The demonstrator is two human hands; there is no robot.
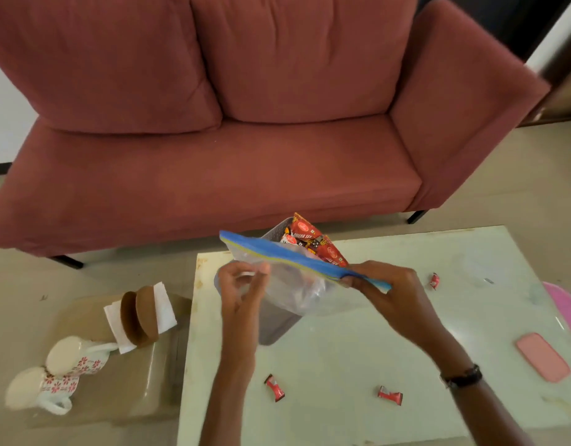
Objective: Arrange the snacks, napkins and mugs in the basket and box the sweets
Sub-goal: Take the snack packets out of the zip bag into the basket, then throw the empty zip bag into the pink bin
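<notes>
A clear plastic zip bag point(297, 284) with a blue and yellow seal strip hangs in the air above the grey plastic basket point(274, 329), held by both hands. Its seal strip runs as the long axis from upper left down to lower right, and the body of the bag sags below it toward the basket. The right hand point(384, 291) pinches the strip near its lower right end. The left hand point(242, 288) has curled fingers at the bag's left edge, pinching the clear film. Red snack packets point(316, 243) stand upright in the basket's far end, behind the bag. The basket sits on a pale glossy table point(342, 365), where three small red wrapped sweets point(274, 387) lie scattered. Two white floral mugs point(62, 368) and white napkins point(163, 309) rest on a low surface to the left.
</notes>
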